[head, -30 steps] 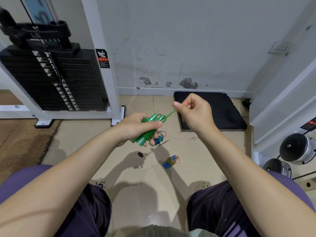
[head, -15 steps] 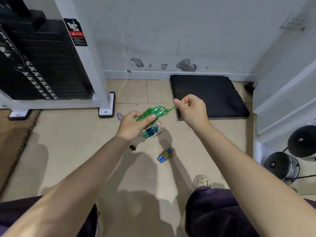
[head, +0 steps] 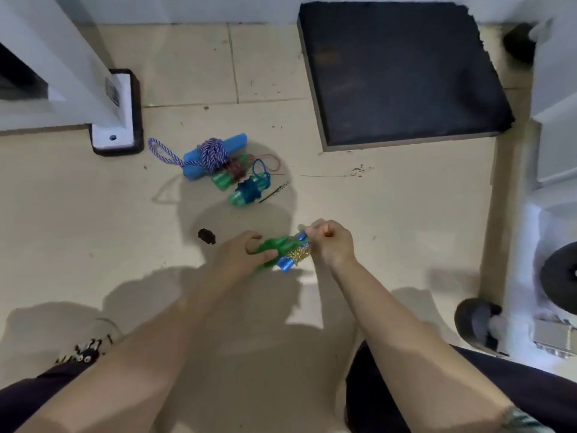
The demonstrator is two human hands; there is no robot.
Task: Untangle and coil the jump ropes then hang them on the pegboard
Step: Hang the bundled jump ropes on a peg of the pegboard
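My left hand (head: 242,254) grips a coiled green jump rope (head: 274,246) low over the tiled floor. My right hand (head: 331,242) pinches the rope's free end at the bundle's right side. Directly under the green bundle lies a blue-handled rope wound in yellow cord (head: 292,259), touching or nearly touching it. Farther away on the floor sits a blue foam-handled rope with purple-white braided cord (head: 212,156), and beside it two small coiled bundles, one green (head: 223,181) and one teal-blue (head: 248,193). No pegboard is in view.
A black foam mat (head: 399,70) lies at the back right. A white machine frame foot (head: 117,120) stands at the left. Black weight plates and a wheel (head: 477,323) crowd the right edge. A small dark scrap (head: 206,236) lies near my left hand.
Both hands have dropped from chest height down to the floor with the green rope, now over the blue-and-yellow bundle. The camera has tilted down, revealing the braided rope pile.
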